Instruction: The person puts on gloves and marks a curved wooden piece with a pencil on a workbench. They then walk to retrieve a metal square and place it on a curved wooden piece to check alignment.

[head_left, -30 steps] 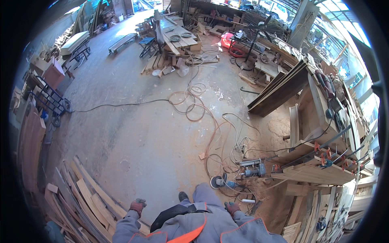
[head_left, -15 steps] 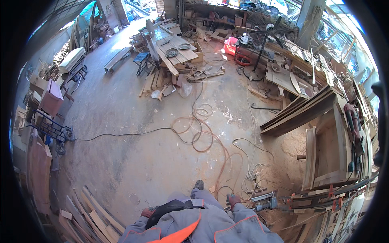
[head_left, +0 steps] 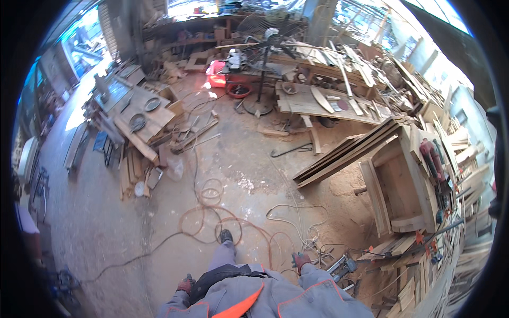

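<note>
My left hand (head_left: 185, 285), in a dark red and grey glove, hangs beside my left hip with its fingers loosely apart. My right hand (head_left: 300, 260), gloved alike, hangs low at my right side. Its fingers are spread a little, and I see nothing in either hand. Nearest to the right hand lies a grey metal tool (head_left: 342, 266) whose kind I cannot make out, with a pale cord (head_left: 305, 233) coiled close by. My dark shoe (head_left: 226, 236) is stepping among orange and black hoses (head_left: 204, 233) on the floor.
A wooden frame (head_left: 397, 191) with long boards stands at the right, a red power tool (head_left: 432, 159) on it. Behind are a workbench (head_left: 143, 114), a stand fan (head_left: 263, 69), a red tub (head_left: 239, 91) and a plank-covered table (head_left: 339, 106). A bent metal bar (head_left: 291, 150) lies on the floor.
My view has turned right and moved forward, so the workbench and fan shift left and the wooden frame comes nearer. My leading foot has stepped into the hose loops. Both hands still hang low.
</note>
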`<state>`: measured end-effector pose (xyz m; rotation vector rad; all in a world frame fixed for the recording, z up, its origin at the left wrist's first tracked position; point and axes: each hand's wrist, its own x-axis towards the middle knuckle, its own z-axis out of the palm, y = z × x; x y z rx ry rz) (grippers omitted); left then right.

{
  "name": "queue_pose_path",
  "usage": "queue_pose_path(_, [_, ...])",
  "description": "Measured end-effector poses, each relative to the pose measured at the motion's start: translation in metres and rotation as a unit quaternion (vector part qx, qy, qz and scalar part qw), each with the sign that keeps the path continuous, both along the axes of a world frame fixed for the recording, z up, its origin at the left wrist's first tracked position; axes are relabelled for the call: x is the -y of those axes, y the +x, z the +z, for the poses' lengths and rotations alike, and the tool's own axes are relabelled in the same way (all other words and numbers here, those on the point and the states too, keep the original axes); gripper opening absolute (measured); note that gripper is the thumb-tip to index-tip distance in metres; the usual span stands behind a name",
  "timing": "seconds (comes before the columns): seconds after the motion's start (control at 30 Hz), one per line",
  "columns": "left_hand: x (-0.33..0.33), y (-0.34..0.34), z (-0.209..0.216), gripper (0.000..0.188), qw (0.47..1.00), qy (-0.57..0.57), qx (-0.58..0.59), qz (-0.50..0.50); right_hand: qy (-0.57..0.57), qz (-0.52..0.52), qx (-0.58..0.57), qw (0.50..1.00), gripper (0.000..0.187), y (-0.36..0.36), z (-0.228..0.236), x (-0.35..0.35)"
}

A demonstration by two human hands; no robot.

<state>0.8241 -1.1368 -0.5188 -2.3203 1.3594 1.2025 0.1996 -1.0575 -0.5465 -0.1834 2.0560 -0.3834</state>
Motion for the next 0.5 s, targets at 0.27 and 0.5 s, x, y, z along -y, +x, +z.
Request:
queue_pose_path(0.27, [0.333, -0.030, -0.035, 0.059, 0.958, -0.095, -0.259, 0.082, 0.004, -0.131, 0.047, 0.990, 0.049, 0.031, 0.017, 0.011])
queue_pose_path(0.5, [0.533, -0.121, -0.021, 0.057, 0.968, -0.071, -0.234, 0.062, 0.077, 0.234, -0.165, 0.955, 0.049, 0.024, -0.047, 0.115])
